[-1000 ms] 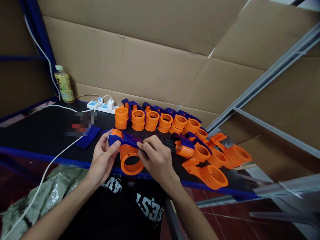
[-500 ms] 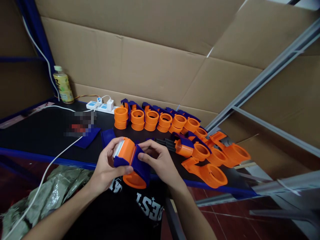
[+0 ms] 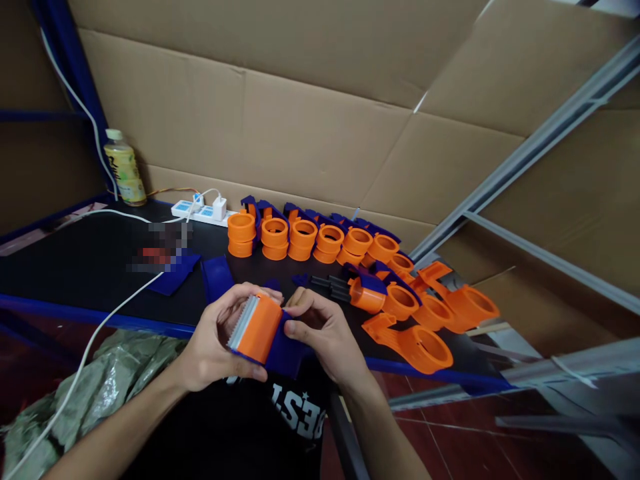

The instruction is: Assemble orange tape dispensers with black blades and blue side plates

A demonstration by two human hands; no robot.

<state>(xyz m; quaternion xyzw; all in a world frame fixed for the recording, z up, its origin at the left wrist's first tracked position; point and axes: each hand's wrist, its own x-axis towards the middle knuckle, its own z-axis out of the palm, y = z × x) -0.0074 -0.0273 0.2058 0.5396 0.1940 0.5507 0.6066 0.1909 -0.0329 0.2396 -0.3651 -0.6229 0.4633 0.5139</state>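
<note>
Both my hands hold one orange-and-blue plastic tape dispenser (image 3: 263, 333) just in front of the table's near edge. My left hand (image 3: 215, 347) wraps its left side beside the serrated metal blade, thumb underneath. My right hand (image 3: 320, 333) grips the blue side plate, fingers curled. On the black table (image 3: 90, 267) beyond lies a row of several assembled orange-and-blue dispensers (image 3: 305, 237), with bare orange frames (image 3: 420, 347) to the right.
A loose blue plate (image 3: 216, 277) lies left of my hands. At the back left stand a drink bottle (image 3: 124, 170) and a white power strip (image 3: 200, 212) with a cable (image 3: 100, 327) trailing off the edge. Cardboard lines the wall; a metal rail (image 3: 525, 160) slants at right.
The dispenser has been turned over in my hands: a second ago its orange ring faced me, now the serrated blade end points up. My hands came slightly lower and nearer.
</note>
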